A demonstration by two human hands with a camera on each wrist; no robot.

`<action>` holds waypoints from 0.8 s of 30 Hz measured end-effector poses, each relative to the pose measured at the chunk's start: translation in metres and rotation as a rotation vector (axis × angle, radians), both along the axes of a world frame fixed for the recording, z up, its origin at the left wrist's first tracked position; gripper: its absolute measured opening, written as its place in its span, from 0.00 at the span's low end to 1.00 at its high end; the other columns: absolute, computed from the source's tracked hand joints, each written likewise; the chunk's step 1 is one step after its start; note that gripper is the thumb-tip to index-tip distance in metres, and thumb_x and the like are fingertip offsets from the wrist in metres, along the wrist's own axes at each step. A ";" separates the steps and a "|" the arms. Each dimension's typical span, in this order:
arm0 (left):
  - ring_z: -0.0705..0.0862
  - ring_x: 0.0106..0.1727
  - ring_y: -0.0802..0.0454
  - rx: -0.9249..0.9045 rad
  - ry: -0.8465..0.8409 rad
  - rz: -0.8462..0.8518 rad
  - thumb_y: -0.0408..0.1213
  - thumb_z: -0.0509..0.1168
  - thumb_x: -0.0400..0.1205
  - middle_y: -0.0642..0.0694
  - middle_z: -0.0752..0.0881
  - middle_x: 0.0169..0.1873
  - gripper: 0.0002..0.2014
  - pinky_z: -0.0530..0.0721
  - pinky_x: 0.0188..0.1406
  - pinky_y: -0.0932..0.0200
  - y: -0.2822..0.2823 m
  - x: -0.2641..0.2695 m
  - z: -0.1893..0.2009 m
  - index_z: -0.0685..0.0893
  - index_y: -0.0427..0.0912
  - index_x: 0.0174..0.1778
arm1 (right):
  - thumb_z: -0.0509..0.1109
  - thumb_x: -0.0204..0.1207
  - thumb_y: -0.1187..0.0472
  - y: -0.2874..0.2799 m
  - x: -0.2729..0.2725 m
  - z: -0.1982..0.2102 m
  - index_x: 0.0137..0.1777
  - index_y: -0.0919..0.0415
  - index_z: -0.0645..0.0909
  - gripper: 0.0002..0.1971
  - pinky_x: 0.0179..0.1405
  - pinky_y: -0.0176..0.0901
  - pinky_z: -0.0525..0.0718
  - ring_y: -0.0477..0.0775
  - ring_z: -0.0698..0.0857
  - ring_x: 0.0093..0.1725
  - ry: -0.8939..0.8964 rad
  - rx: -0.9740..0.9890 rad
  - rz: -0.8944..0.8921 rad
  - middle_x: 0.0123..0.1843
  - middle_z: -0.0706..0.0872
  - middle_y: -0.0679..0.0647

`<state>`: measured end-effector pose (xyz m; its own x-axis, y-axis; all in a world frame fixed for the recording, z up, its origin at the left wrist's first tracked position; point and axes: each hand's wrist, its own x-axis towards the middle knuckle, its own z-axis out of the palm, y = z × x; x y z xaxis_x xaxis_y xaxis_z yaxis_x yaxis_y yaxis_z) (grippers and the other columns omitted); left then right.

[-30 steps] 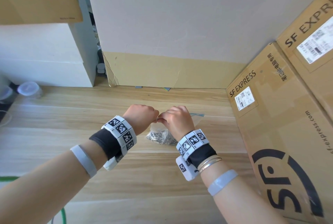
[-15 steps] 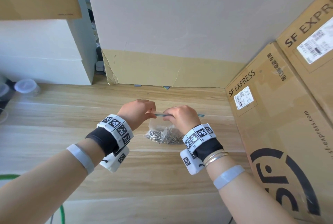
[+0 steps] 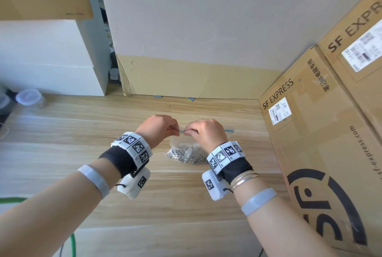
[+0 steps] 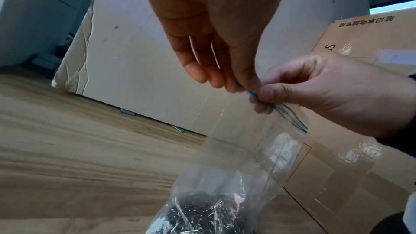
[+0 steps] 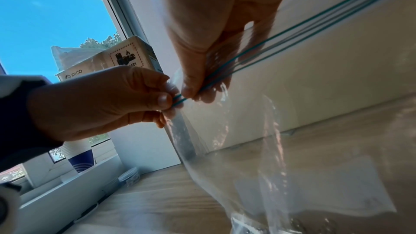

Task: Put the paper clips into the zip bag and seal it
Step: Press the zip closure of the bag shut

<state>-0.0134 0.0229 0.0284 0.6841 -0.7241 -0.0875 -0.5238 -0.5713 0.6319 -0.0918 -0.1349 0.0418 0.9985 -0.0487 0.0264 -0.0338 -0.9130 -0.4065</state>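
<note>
A clear zip bag (image 3: 175, 144) hangs over the wooden table (image 3: 82, 132), its bottom full of silver paper clips (image 3: 186, 154). Both hands pinch its teal zip strip (image 3: 229, 131) at the top. My left hand (image 3: 174, 129) holds the strip's left end between thumb and fingers. Close beside it, my right hand (image 3: 189, 131) pinches the strip, and the rest sticks out to the right. In the left wrist view the left fingertips (image 4: 236, 83) and right hand (image 4: 315, 92) meet on the strip above the bag (image 4: 247, 157). In the right wrist view the two lips of the strip (image 5: 315, 20) run apart behind my right hand (image 5: 198, 86).
Stacked SF Express cartons (image 3: 320, 143) wall off the right side. A large board (image 3: 196, 81) stands at the back and a white box (image 3: 51, 56) at the left. A clear lidded jar (image 3: 29, 97) sits far left. A green cable (image 3: 72, 244) lies near the front.
The hands drew apart along the zip strip half a second ago. Now the right hand is back close to the left one. The bag stays held over the same spot.
</note>
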 end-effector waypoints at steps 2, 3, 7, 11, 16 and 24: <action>0.77 0.38 0.52 -0.058 0.009 -0.014 0.38 0.69 0.77 0.44 0.86 0.39 0.07 0.74 0.41 0.60 0.001 -0.001 -0.002 0.87 0.39 0.45 | 0.73 0.70 0.53 0.001 -0.002 0.001 0.38 0.56 0.88 0.07 0.44 0.47 0.81 0.59 0.86 0.35 -0.037 -0.016 0.006 0.34 0.91 0.54; 0.77 0.37 0.52 -0.082 0.001 -0.022 0.37 0.68 0.77 0.43 0.85 0.39 0.06 0.72 0.40 0.62 0.001 -0.001 -0.003 0.87 0.38 0.45 | 0.73 0.70 0.53 0.001 -0.003 0.001 0.37 0.56 0.88 0.08 0.43 0.47 0.82 0.58 0.85 0.34 -0.046 -0.024 0.016 0.32 0.90 0.54; 0.75 0.36 0.51 -0.121 -0.046 -0.022 0.32 0.66 0.78 0.44 0.82 0.37 0.05 0.68 0.37 0.65 0.000 -0.002 -0.005 0.86 0.35 0.42 | 0.70 0.71 0.46 -0.005 -0.004 0.009 0.48 0.52 0.86 0.12 0.56 0.47 0.79 0.54 0.86 0.43 0.086 -0.060 0.038 0.43 0.91 0.50; 0.76 0.38 0.50 -0.101 -0.065 0.064 0.32 0.65 0.79 0.49 0.78 0.37 0.05 0.72 0.42 0.59 0.005 0.007 -0.009 0.86 0.36 0.42 | 0.72 0.67 0.43 -0.042 -0.011 0.017 0.58 0.49 0.82 0.21 0.61 0.45 0.79 0.52 0.84 0.56 0.254 -0.160 -0.109 0.57 0.88 0.48; 0.79 0.44 0.45 -0.092 -0.068 0.165 0.33 0.62 0.81 0.47 0.79 0.42 0.06 0.75 0.44 0.55 0.007 0.008 -0.012 0.84 0.37 0.47 | 0.76 0.67 0.58 -0.078 -0.026 0.017 0.49 0.59 0.87 0.11 0.49 0.40 0.84 0.47 0.86 0.38 0.190 0.175 -0.339 0.42 0.91 0.56; 0.68 0.73 0.50 0.128 -0.266 0.019 0.54 0.62 0.78 0.54 0.77 0.66 0.23 0.53 0.78 0.43 -0.036 -0.013 0.004 0.71 0.55 0.70 | 0.76 0.68 0.61 -0.073 -0.034 0.007 0.48 0.62 0.88 0.09 0.43 0.22 0.79 0.42 0.86 0.39 0.030 0.320 -0.347 0.44 0.91 0.56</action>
